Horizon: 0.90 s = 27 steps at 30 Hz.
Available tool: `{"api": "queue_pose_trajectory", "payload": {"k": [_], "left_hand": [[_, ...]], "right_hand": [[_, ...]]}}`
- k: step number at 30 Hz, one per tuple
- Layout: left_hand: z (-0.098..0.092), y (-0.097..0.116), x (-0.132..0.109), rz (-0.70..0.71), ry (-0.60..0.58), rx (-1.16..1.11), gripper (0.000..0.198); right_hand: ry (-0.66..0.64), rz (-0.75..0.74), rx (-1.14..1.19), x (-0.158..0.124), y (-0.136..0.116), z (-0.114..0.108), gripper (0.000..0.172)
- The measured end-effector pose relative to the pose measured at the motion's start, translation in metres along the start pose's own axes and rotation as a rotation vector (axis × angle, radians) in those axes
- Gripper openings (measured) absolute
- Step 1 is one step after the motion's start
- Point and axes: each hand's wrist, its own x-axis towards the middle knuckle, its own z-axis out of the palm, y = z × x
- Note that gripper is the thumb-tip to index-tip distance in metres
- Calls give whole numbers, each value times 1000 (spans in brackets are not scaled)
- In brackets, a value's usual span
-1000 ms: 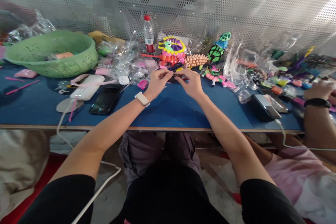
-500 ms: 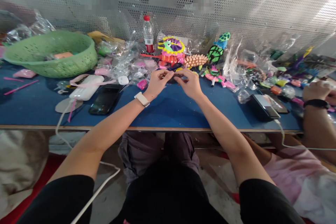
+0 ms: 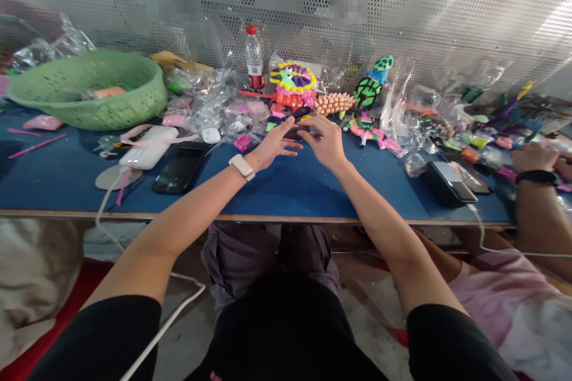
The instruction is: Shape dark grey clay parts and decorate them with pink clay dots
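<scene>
My left hand [image 3: 271,145] lies over the blue table [image 3: 290,184] with its fingers stretched out and apart, holding nothing I can see. My right hand [image 3: 325,141] is curled, its fingertips pinching a small dark piece [image 3: 295,131] that sits between the two hands. Just beyond them stand colourful clay figures: a round yellow and purple one [image 3: 292,78], an orange spiky one [image 3: 333,103], a green turtle [image 3: 367,90] and a small pink and green one [image 3: 366,127]. A pink clay lump [image 3: 242,143] lies left of my left hand.
A green perforated basket [image 3: 89,92] stands at the back left. A black phone [image 3: 180,167], a white power bank [image 3: 147,147] with a cable and a water bottle [image 3: 254,58] are nearby. Clear bags clutter the back. Another person's arm [image 3: 534,190] rests at the right, near a dark device [image 3: 447,181].
My left hand has let go of the small dark piece and spread its fingers flat. My right hand keeps its pinch and has hardly moved.
</scene>
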Motion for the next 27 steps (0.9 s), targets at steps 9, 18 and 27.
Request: {"api": "queue_pose_trajectory", "payload": {"k": [9, 18, 27], "left_hand": [[-1, 4, 1, -7, -47, -77, 57], [-1, 5, 2, 15, -20, -93, 55], [-1, 3, 3, 29, 38, -91, 55]], "right_hand": [[-21, -25, -13, 1, 3, -1, 24], [31, 36, 90, 0, 4, -1, 23], [61, -19, 21, 0, 1, -5, 30]]}}
